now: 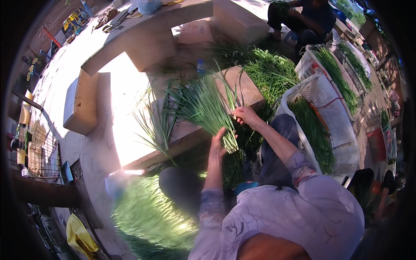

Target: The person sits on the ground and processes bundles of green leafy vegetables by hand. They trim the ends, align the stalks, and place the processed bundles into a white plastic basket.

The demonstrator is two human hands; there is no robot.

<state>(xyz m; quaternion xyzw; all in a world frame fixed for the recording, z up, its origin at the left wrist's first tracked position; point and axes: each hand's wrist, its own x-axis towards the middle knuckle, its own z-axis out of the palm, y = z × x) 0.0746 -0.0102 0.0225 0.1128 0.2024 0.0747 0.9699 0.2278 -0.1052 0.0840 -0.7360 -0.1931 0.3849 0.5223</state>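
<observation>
A thick bundle of long green leafy stalks, likely garlic chives (208, 104), is gripped near its pale cut ends by my left hand (218, 143). The leaves fan out away from me over a low stone bench (239, 83). Just right of the bundle, my right hand (246, 116) pinches a few separate stalks (230, 94) by their lower ends. A looser spread of stalks (159, 123) lies across the bench to the left. Below it, beside my left knee, is a large heap of the same greens (156, 214), partly blurred by glare.
At my right stands a white plastic crate (338, 123) with greens inside, and another filled crate (331, 71) is behind it. Leafy trimmings (269, 71) are piled beyond the bench. A bottle (201, 66) stands farther back. Another person (312, 19) sits at the upper right, handling greens.
</observation>
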